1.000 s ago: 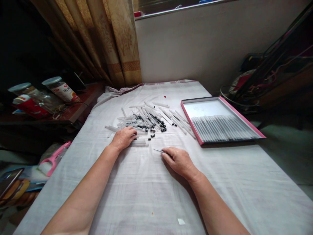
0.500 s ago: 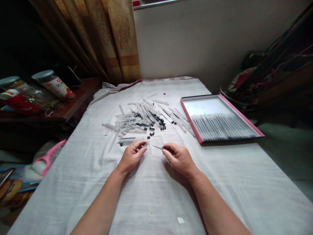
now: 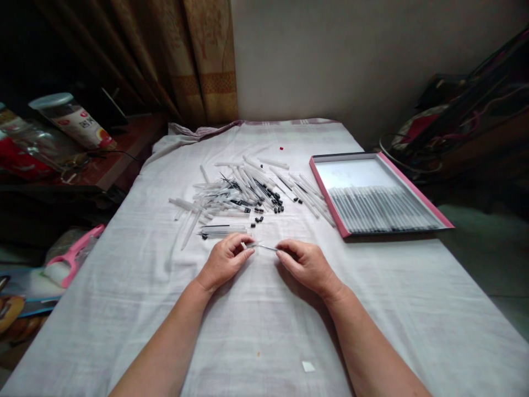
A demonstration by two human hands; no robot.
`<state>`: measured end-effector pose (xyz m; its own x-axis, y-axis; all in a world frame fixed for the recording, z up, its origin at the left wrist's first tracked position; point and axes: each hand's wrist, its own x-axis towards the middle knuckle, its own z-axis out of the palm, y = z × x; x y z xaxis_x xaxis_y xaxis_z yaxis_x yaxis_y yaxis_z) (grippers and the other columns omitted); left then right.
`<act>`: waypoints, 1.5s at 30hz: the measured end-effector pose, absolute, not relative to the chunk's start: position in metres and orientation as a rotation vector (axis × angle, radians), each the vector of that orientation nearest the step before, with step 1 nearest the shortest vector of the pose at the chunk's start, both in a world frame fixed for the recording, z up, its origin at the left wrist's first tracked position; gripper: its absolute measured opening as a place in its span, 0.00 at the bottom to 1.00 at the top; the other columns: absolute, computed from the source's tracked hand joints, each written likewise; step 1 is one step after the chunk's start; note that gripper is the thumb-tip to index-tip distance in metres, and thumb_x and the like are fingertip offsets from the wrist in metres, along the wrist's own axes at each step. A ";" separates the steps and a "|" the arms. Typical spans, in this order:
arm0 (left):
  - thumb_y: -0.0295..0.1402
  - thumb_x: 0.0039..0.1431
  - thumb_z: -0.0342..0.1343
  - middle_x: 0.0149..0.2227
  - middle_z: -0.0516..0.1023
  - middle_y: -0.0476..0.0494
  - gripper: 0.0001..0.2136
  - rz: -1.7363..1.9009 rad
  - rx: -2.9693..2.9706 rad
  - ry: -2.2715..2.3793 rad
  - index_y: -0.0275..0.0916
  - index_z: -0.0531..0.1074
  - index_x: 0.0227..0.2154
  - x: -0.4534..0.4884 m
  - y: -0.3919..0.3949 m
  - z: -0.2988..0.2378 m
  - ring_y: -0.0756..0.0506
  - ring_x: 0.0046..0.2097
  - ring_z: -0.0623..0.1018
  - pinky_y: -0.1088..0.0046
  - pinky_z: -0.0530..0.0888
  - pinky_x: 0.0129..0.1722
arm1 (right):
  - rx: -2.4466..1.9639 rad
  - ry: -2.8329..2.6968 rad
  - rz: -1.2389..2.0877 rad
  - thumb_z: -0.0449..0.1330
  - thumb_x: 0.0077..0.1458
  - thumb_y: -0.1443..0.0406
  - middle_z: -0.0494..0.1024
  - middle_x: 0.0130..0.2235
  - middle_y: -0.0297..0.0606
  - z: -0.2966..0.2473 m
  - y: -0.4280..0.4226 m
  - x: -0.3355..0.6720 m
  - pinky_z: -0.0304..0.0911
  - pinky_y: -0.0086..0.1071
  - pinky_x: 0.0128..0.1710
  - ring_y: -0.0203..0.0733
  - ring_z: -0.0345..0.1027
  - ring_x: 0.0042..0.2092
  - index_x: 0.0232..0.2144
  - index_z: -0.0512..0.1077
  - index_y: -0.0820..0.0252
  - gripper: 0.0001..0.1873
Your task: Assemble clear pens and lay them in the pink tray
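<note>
Both hands have drawn closer together since half a second ago, shrinking the gap between the pieces they hold, and the head view has tipped slightly further down. In that view, the left hand (image 3: 226, 262) pinches a clear tube (image 3: 252, 244) between thumb and fingertips, and the right hand (image 3: 306, 263) pinches a thin rod (image 3: 268, 247), its fingers curled. The two pieces meet just above the cloth-covered desk (image 3: 231, 342), between the hands; whether the rod's tip is inside the tube or only against it, I cannot tell.

A likely fault is the tip catching the tube's narrow rim if the two are out of line; pushing hard then could bend the slender rod. A light pinch might also let the smooth tube roll or slip.

As for looks, the tube is whitish and see-through, its visible end short; the rod is grey, straight and narrow. A pile of similar tubes (image 3: 243, 184) lies just beyond the left hand, with black caps (image 3: 259, 219) beside it.
</note>
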<state>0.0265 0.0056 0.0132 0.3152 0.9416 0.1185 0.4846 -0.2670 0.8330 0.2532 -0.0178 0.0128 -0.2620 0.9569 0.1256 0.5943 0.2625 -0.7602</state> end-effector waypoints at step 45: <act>0.40 0.44 0.66 0.27 0.71 0.53 0.29 0.711 1.059 1.204 0.38 0.67 0.50 0.047 0.012 0.019 0.51 0.24 0.75 0.84 0.63 0.15 | -1.422 -1.875 0.535 0.54 0.58 0.65 0.81 0.35 0.40 0.015 -0.014 0.250 0.67 0.32 0.39 0.41 0.75 0.37 0.37 0.77 0.58 0.11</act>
